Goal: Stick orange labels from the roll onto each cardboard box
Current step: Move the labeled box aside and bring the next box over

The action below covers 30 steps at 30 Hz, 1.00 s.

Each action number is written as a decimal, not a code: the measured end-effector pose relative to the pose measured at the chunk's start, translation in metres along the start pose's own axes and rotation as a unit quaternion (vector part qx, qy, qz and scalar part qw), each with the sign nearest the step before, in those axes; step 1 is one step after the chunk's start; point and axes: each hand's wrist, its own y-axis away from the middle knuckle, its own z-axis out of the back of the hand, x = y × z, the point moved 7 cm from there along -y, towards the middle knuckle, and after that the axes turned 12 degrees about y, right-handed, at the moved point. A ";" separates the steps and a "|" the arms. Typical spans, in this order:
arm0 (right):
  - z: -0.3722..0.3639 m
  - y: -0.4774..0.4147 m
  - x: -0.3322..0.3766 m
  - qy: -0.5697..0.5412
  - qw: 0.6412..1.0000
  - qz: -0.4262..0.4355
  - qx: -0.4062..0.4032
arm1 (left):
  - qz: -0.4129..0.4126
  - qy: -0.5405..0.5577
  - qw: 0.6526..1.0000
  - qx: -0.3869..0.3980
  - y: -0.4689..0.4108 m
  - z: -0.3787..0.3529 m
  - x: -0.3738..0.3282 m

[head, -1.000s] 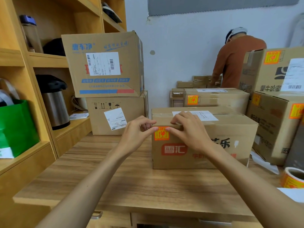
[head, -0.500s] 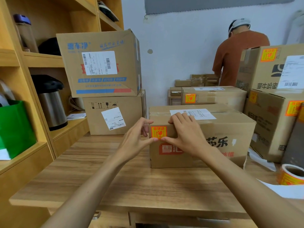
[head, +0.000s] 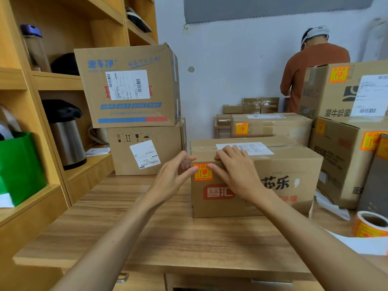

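Wooden table [head: 168, 238] serves as the work surface, with the cardboard box [head: 283, 169] standing on it, front face toward the person. The orange label [head: 203, 172] sits on that face, at the box's upper left corner.

Both thumbs bear on the label. The left hand [head: 172, 177] presses the label's left edge, with its other fingers loosely bent beside the box corner and grasping nothing. The right hand [head: 233, 173] presses the right edge, with its fingers laid over the box's top edge, probably to brace the box against the push. Pressure from both sides likely serves to seat the adhesive flat.

The roll [head: 369, 224] stands on the table to the right of the box, within reach.

Two stacked boxes [head: 144, 148] to the left of the box show no orange label on their visible faces. They appear to remain for labelling.
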 end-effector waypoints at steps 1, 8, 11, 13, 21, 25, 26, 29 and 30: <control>0.001 0.000 -0.001 -0.003 1.000 0.003 0.003 | 0.003 0.002 1.000 0.002 0.001 0.000 0.001; 0.000 0.006 0.001 0.036 0.997 0.048 0.047 | 0.008 -0.018 1.000 0.020 0.009 -0.004 0.005; 0.009 0.009 0.002 0.016 0.997 0.048 0.055 | 0.006 -0.018 1.000 0.017 0.012 -0.003 -0.002; 0.017 0.014 0.003 -0.014 0.997 0.044 0.055 | 0.007 0.006 1.000 0.002 0.018 -0.002 -0.014; 0.050 0.035 0.003 -0.154 0.987 -0.003 0.047 | 0.095 0.038 0.986 -0.132 0.004 0.026 -0.030; 0.065 0.045 -0.002 -0.237 0.971 -0.004 0.044 | 0.225 0.130 0.960 -0.105 -0.004 0.024 -0.003; 0.068 0.047 -0.003 -0.253 0.966 -0.010 0.050 | 0.245 0.160 0.951 -0.095 -0.003 0.023 0.003; 0.076 0.051 -0.008 -0.239 0.970 -0.016 0.044 | 0.257 0.176 0.946 -0.086 0.001 0.021 0.007; 0.080 0.052 -0.010 -0.195 0.980 -0.015 0.038 | 0.255 0.169 0.948 -0.087 0.004 0.021 0.007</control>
